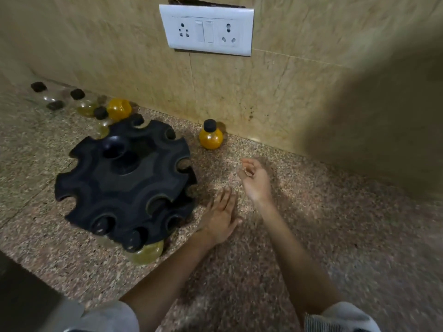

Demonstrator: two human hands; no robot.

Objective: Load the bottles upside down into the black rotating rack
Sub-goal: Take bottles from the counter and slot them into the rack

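The black rotating rack (124,180) stands on the speckled stone counter at centre left. Bottles hang upside down in its near slots, one yellowish bottle (147,252) showing under the front edge. An orange bottle with a black cap (211,135) stands upright by the wall, right of the rack. Several more bottles (79,101) crowd behind the rack at far left, one orange bottle (119,109) among them. My left hand (221,216) lies flat on the counter beside the rack's right edge, fingers apart. My right hand (255,179) hovers empty with loosely curled fingers, below the upright orange bottle.
A white switch and socket plate (207,29) is on the tiled wall behind. A dark edge (21,291) shows at bottom left. A blurred beige shape (383,116) covers the upper right.
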